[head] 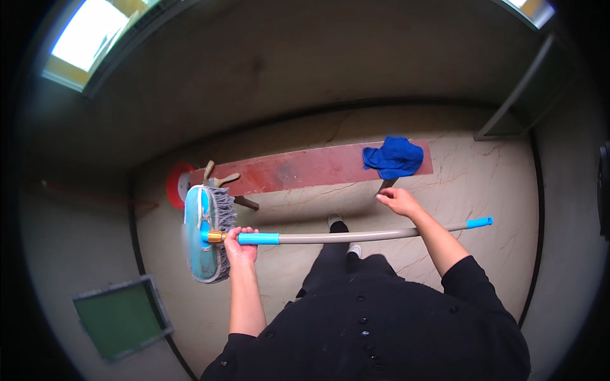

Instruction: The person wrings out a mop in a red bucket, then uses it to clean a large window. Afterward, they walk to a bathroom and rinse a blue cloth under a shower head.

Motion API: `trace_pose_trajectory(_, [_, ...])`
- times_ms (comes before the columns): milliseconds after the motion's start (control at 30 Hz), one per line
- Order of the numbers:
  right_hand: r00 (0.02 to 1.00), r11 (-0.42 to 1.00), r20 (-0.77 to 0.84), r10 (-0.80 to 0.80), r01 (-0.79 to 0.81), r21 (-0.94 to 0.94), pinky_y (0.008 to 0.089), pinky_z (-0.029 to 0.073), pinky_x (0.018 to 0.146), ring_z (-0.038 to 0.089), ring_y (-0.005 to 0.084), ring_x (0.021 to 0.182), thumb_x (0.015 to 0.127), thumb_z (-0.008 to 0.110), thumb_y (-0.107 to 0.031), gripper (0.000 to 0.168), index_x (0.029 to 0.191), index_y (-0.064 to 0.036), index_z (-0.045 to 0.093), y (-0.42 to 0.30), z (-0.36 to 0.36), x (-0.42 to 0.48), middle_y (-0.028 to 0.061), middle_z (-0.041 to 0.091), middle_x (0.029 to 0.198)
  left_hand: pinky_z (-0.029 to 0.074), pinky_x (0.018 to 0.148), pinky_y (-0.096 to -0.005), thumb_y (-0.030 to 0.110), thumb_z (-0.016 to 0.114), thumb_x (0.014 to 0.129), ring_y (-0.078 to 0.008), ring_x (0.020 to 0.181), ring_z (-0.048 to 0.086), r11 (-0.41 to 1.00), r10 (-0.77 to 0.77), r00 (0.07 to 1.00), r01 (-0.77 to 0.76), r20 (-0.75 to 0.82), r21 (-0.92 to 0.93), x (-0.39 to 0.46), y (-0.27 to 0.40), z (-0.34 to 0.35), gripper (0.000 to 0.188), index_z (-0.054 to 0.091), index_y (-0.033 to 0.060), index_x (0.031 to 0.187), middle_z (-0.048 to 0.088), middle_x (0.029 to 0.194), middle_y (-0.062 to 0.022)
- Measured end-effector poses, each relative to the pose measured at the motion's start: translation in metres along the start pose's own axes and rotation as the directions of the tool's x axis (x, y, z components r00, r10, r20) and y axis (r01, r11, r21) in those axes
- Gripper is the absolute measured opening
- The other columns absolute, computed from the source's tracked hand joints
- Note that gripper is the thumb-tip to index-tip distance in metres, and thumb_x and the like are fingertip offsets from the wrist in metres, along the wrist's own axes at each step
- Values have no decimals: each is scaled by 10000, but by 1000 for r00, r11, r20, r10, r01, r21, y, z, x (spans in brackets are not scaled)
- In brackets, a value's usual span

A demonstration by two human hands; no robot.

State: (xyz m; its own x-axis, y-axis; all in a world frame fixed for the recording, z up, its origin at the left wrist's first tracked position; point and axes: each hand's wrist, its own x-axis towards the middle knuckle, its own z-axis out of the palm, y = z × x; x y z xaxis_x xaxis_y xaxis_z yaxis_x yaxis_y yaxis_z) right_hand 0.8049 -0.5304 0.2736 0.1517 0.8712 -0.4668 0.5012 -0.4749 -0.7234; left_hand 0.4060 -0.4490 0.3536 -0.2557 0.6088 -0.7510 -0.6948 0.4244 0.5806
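My left hand [242,250] grips a flat mop close to its head, around the blue sleeve and the gold-coloured collar. The mop head [196,262] has a light-blue back and a grey string fringe [225,205], and it is turned on edge to the left. From there the grey pole [348,237] runs rightward, passing behind my right forearm to a blue end grip [479,223]. Fingers loosely bent, my right hand [401,201] appears to hold nothing. Just beyond it, a crumpled blue cloth [394,158] lies on the right end of a red wooden bench [305,169].
Two wooden-handled tools [227,180] lie at the bench's left end, their working ends partly hidden by the mop. A round red object [175,188] sits beside that end. A framed green panel [119,319] is at lower left. My feet stand on the veined tile floor [457,190] before the bench.
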Motion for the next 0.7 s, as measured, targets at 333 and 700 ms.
trace_pose_trajectory(333, [997,912,63,-54,75,-403,365,317,927,365,311,1131,761,502,-422,537,1150,-55,457,-49,23,207,186,433,1179,428,733,-394,84,490,651,-196,604,477,992,-18,935,-27,-355,-120,7,-10,7,61,436,57,656,466,607,-51])
trace_pose_trajectory(700, [844,900,455,285,-73,-429,374,417,794,541,309,908,660,420,-696,741,813,-5,638,-83,80,247,180,592,898,413,718,-393,99,509,623,-182,588,464,997,-75,837,69,-542,-32,-1,1,34,79,436,82,595,448,582,-38])
